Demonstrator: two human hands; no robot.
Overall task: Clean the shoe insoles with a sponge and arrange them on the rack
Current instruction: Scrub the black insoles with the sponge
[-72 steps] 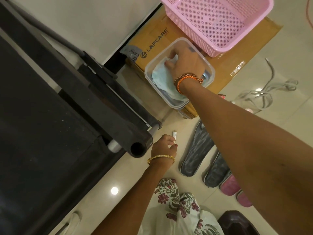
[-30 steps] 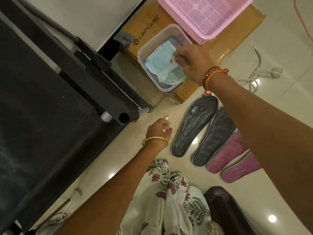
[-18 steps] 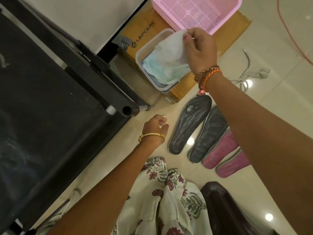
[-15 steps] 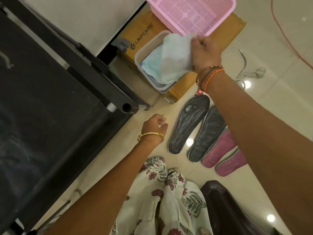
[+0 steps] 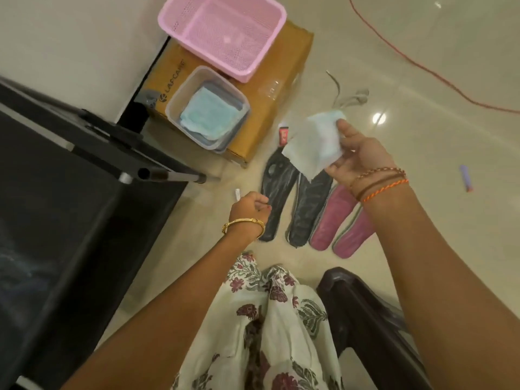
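Two black insoles and two pink insoles lie side by side on the floor. My right hand holds a pale white-blue wipe in the air above the toe ends of the black insoles. My left hand is curled into a loose fist just left of the black insoles, near a small white object on the floor. A clear plastic tub with more folded wipes sits on a cardboard box.
A pink mesh basket rests on the cardboard box at the back. A black treadmill frame fills the left side. A dark plastic stool stands at lower right. A white cable and an orange cord lie on the floor.
My right hand has lifted one wipe out of the tub and carried it right and down, over the insoles. My left hand has stayed nearly still.
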